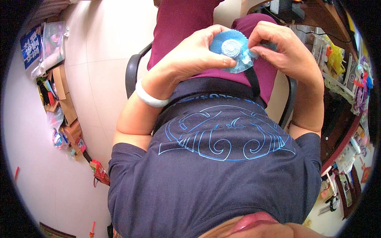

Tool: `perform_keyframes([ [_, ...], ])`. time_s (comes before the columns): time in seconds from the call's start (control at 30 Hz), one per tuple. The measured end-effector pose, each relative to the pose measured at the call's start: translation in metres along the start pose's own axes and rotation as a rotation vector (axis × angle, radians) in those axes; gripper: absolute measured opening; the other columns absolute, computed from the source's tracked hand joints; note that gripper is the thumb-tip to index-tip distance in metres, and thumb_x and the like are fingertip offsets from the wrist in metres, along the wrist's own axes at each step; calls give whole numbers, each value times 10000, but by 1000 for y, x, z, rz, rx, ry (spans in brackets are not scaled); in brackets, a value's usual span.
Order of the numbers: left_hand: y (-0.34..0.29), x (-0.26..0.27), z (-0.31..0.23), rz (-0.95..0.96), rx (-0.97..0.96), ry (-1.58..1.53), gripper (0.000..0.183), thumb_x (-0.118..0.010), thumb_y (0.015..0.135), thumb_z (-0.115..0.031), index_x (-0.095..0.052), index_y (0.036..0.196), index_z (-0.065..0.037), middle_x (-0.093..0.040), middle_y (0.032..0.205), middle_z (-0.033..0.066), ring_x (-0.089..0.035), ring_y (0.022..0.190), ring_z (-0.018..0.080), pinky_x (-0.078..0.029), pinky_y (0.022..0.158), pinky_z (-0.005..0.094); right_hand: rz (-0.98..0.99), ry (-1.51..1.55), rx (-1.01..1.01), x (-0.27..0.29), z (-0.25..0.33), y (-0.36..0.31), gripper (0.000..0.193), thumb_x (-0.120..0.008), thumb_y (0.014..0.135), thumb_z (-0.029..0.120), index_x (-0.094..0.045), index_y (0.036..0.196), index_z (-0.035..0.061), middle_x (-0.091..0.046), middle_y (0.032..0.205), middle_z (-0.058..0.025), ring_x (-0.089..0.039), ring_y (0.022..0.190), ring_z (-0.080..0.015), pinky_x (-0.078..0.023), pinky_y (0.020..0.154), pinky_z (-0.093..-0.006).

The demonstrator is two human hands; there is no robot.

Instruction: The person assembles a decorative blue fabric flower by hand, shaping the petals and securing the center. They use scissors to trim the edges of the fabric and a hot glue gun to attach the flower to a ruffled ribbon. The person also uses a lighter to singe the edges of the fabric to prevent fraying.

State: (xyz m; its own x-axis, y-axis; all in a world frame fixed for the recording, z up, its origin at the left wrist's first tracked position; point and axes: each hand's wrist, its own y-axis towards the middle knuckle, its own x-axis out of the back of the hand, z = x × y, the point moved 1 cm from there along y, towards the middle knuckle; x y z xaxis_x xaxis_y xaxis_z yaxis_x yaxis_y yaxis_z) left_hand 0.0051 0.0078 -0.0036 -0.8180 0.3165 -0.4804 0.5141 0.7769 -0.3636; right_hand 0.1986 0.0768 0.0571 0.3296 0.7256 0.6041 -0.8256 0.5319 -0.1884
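Above my lap I hold a round light-blue piece with a scalloped edge (240, 36), which looks like felt or fabric. At its middle sits a raised white coil (231, 48). My left hand (190, 53) grips the piece from its left side, thumb across the front near the lower edge and the other fingers behind. At the right rim, my right hand (283, 49) pinches with thumb and forefinger at crumpled pale-blue, partly see-through material (247, 59). Whether a needle or thread is in that pinch is too small to tell. A white bangle (151, 95) circles my left wrist.
I sit on a chair with black armrests (133, 73). To the right stands a dark reddish-brown table (337, 152) crowded with craft materials, including a yellow bundle (335, 60). Cardboard boxes (68, 99) and bags line the left wall. Pale tiles (101, 75) cover the floor.
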Motion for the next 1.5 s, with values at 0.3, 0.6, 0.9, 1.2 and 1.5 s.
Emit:
perform_keyframes([
  [0.3, 5, 1, -5, 109, -6, 154, 582, -754, 694, -84, -439, 1178, -5, -562, 1052, 60, -534, 1008, 147, -410, 927, 292, 29, -136, 211, 0, -3, 11, 223, -660, 698, 22, -537, 885, 18, -526, 780, -98, -550, 719, -247, -439, 644, -319],
  [0.6, 17, 17, -14, 269, -198, 420, 901, -752, 639, -119, -233, 1368, -14, -395, 1273, 127, -381, 1218, 205, -319, 1023, 330, 9, -24, 245, 0, 3, 17, 406, -661, 750, 123, -571, 1143, 84, -495, 802, -64, -503, 788, -200, -424, 702, -309],
  [0.9, 20, 23, -23, 324, -105, 358, 945, -753, 690, -155, -149, 1405, -17, -393, 1304, 149, -404, 1207, 229, -340, 1013, 341, 104, 17, 240, -1, -2, 16, 276, -635, 762, 72, -603, 1037, 72, -497, 814, -52, -488, 775, -201, -413, 693, -308],
  [1.2, 2, 12, 5, -18, -102, -349, 609, -617, 839, -315, -353, 1307, -27, -521, 1203, 116, -560, 1063, 228, -482, 894, 406, -79, 58, 34, -6, 5, 15, 352, -582, 754, -62, -543, 1091, 32, -498, 840, -44, -495, 757, -138, -434, 699, -254],
  [1.5, 2, -11, 10, -322, -301, -309, 509, -700, 790, -94, -411, 1183, 53, -593, 1029, 105, -603, 920, 164, -500, 812, 274, -175, 99, 46, -15, 14, 10, 535, -598, 743, -50, -459, 1250, 52, -502, 933, -63, -510, 807, -153, -440, 756, -262],
])
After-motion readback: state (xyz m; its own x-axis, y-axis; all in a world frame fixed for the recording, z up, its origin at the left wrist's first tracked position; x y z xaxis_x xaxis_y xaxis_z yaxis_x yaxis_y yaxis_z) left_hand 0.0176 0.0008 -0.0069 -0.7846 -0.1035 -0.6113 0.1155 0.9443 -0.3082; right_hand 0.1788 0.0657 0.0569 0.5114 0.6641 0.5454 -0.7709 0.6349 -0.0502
